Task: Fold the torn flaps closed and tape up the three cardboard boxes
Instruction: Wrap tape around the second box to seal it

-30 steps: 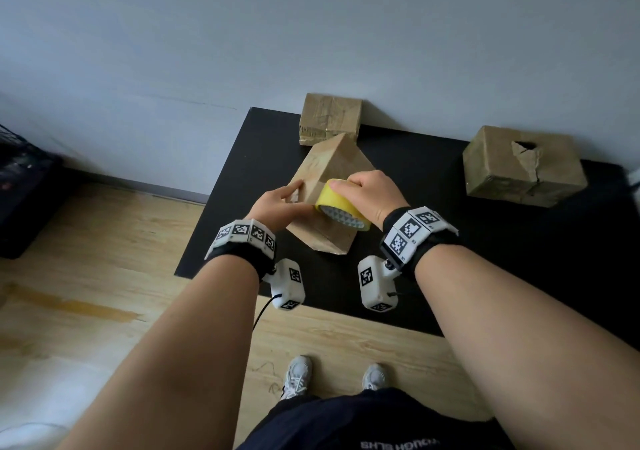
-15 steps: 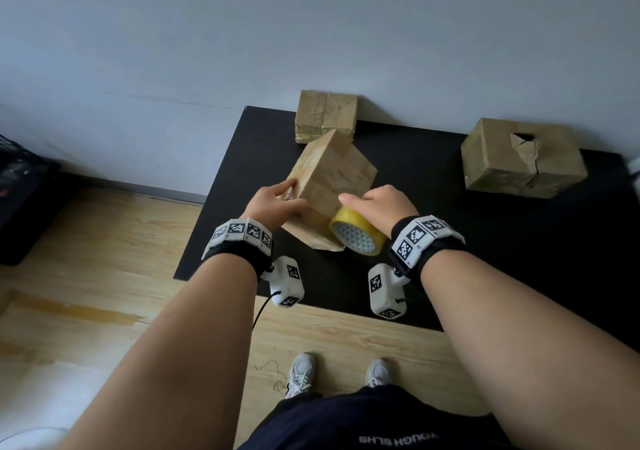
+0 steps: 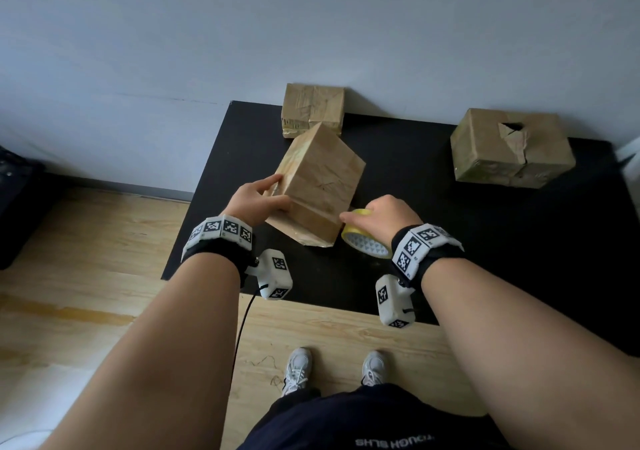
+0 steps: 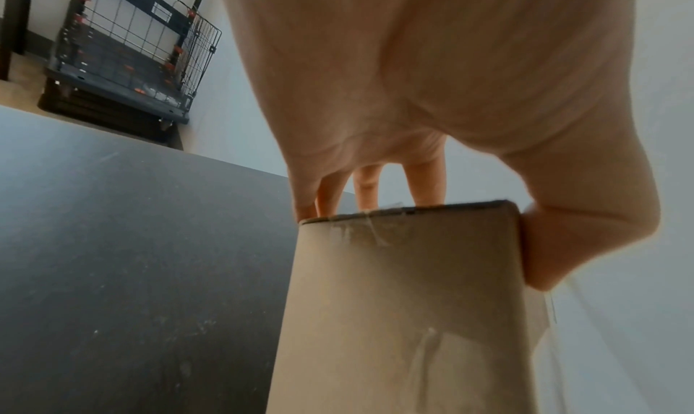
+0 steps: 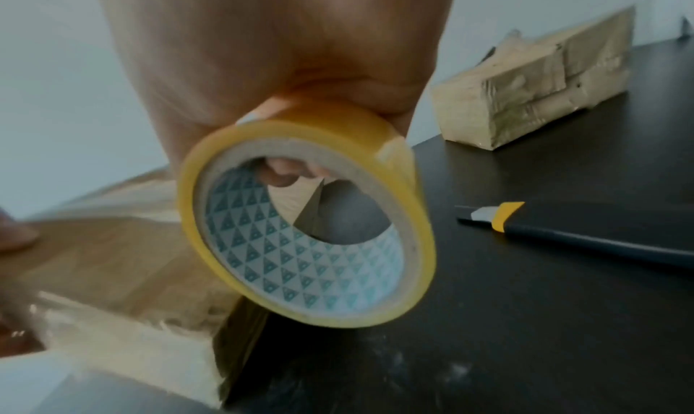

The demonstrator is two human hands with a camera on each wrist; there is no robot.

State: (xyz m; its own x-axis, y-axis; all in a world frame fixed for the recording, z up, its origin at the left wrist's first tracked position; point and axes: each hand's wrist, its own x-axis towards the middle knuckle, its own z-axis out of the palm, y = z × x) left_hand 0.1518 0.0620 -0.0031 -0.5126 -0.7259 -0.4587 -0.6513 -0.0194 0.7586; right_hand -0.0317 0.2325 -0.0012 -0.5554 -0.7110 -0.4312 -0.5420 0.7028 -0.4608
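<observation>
**Box Held Tilted as Tape Roll Is Brought to Its Corner**

Pale wall and wood-plank floor (image 3: 86, 276) frame a black tabletop (image 3: 450, 242), on which three cardboard boxes are seen. The nearest box (image 3: 322, 186) is held tipped on one edge by the left hand (image 3: 258, 200), with the fingers (image 4: 428, 183) laid over the far side and the thumb pressed against the near face. A yellow tape roll (image 3: 363, 242) is gripped by the right hand (image 3: 384, 216), its fingers curled over the rim, and is held against the box's lower right corner, just above the tabletop. A taped box (image 3: 313, 108) stands against the wall behind. A torn box (image 3: 512, 152), its top flap ripped open, sits well apart to the right. A utility knife (image 5: 563, 233) lies on the tabletop near the roll.
</observation>
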